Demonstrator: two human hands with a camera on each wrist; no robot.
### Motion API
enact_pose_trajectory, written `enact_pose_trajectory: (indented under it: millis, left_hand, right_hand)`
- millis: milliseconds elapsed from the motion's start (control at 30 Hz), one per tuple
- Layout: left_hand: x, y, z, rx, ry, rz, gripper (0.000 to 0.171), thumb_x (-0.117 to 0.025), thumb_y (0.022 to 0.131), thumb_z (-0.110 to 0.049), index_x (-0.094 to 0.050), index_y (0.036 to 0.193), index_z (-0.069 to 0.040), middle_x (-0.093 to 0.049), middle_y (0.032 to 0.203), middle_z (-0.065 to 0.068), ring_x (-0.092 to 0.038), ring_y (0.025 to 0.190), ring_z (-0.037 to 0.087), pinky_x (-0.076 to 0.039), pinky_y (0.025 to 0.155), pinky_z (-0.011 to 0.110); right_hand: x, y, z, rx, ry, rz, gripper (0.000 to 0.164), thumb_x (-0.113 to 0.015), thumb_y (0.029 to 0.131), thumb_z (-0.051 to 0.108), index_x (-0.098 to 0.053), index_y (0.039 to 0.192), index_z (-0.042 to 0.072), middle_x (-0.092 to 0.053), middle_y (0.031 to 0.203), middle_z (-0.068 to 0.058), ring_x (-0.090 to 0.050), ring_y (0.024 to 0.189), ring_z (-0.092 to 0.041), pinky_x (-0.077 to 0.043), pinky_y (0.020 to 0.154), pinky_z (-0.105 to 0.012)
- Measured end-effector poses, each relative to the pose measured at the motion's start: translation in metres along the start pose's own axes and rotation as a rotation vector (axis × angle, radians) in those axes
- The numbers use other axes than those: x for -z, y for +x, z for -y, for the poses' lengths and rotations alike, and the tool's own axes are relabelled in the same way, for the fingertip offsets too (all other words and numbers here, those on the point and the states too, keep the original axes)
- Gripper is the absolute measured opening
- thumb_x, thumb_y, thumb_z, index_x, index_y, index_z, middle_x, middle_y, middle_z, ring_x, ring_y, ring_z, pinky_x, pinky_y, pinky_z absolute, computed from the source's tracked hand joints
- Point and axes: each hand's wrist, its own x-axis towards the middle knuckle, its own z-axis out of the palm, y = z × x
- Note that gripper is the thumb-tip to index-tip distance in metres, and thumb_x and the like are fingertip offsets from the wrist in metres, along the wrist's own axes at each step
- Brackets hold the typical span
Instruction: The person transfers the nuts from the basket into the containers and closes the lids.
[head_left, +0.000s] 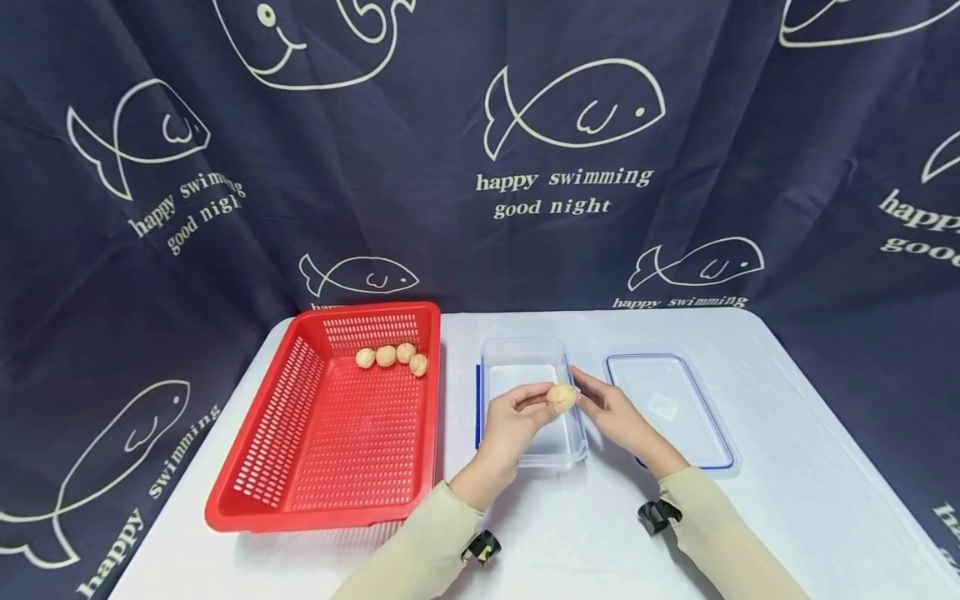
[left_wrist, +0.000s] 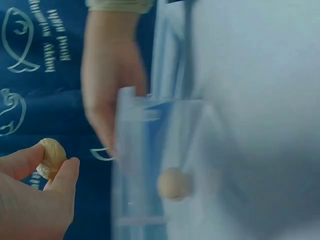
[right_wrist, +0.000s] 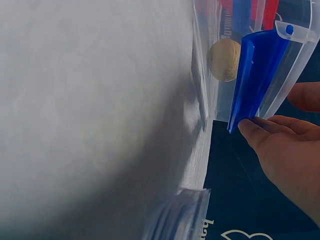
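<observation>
My left hand (head_left: 512,425) pinches a pale tan walnut (head_left: 561,395) between thumb and fingertips, above the clear plastic box (head_left: 536,458). In the left wrist view this walnut (left_wrist: 51,159) shows plainly. My right hand (head_left: 618,417) is at the box's right side, and in the right wrist view its thumb and fingers grip the blue latch flap (right_wrist: 260,70) at one end. Through the clear wall another walnut (right_wrist: 225,60) shows inside the box; in the head view it is hidden. The left wrist view is blurred around the box.
Left of the box stands a red perforated basket (head_left: 322,523), with several walnuts (head_left: 386,357) in its far right corner. A clear lid with a blue seal (head_left: 675,408) lies to the right on the white table (head_left: 787,500). A dark fish-patterned curtain (head_left: 450,167) hangs behind.
</observation>
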Motion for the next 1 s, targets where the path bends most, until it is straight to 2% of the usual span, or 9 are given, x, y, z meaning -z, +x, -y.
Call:
enact_pose_trajectory:
  millis: [167, 267, 400, 667, 800, 1000]
  left_hand:
    - [-0.002, 0.005, 0.019, -0.038, 0.075, -0.047, 0.03, -0.076, 0.079, -0.002, -0.068, 0.107, 0.004, -0.071, 0.095, 0.011, -0.067, 0.086, 0.014, -0.055, 0.076, 0.023]
    - [0.0, 0.008, 0.026, -0.054, 0.128, -0.045, 0.029, -0.076, 0.079, 0.0, -0.068, 0.106, 0.005, -0.071, 0.093, 0.012, -0.066, 0.084, 0.015, -0.055, 0.074, 0.022]
    - [0.004, 0.011, 0.028, -0.055, 0.227, 0.0, 0.027, -0.074, 0.078, 0.004, -0.067, 0.104, 0.006, -0.07, 0.09, 0.011, -0.067, 0.082, 0.016, -0.055, 0.071, 0.022]
    - [0.006, 0.015, 0.026, 0.016, 0.392, 0.127, 0.025, -0.074, 0.076, 0.007, -0.067, 0.099, 0.009, -0.068, 0.083, 0.01, -0.064, 0.075, 0.014, -0.055, 0.066, 0.022]
    - [0.006, 0.015, 0.027, 0.016, 0.461, 0.142, 0.022, -0.075, 0.075, 0.006, -0.067, 0.095, 0.008, -0.067, 0.078, 0.009, -0.061, 0.07, 0.012, -0.053, 0.062, 0.021]
    - [0.004, 0.014, 0.027, -0.018, 0.54, 0.161, 0.02, -0.075, 0.074, 0.007, -0.067, 0.093, 0.009, -0.067, 0.076, 0.008, -0.061, 0.069, 0.012, -0.052, 0.062, 0.021]
  right_hand:
    - [0.0, 0.001, 0.001, 0.02, 0.014, 0.003, 0.049, -0.048, 0.1, 0.006, -0.032, 0.143, -0.011, -0.036, 0.145, -0.03, -0.035, 0.133, -0.042, -0.032, 0.107, -0.045]
    - [-0.001, 0.0, 0.001, 0.02, 0.03, 0.0, 0.049, -0.049, 0.1, 0.006, -0.032, 0.143, -0.011, -0.035, 0.145, -0.03, -0.035, 0.133, -0.042, -0.032, 0.107, -0.044]
    - [-0.001, 0.0, 0.001, 0.013, 0.038, -0.009, 0.049, -0.049, 0.1, 0.005, -0.033, 0.143, -0.01, -0.036, 0.145, -0.029, -0.036, 0.133, -0.041, -0.032, 0.107, -0.043]
    - [-0.001, 0.0, -0.001, 0.017, 0.048, -0.014, 0.048, -0.049, 0.099, 0.005, -0.034, 0.143, -0.01, -0.038, 0.144, -0.029, -0.037, 0.132, -0.041, -0.032, 0.107, -0.043]
    - [-0.001, -0.001, 0.0, 0.011, 0.047, -0.014, 0.048, -0.049, 0.099, 0.005, -0.034, 0.143, -0.01, -0.037, 0.144, -0.028, -0.036, 0.133, -0.04, -0.031, 0.108, -0.043]
    - [-0.001, -0.001, 0.002, 0.009, 0.046, -0.021, 0.048, -0.049, 0.1, 0.004, -0.034, 0.143, -0.01, -0.037, 0.145, -0.028, -0.035, 0.134, -0.04, -0.03, 0.108, -0.043]
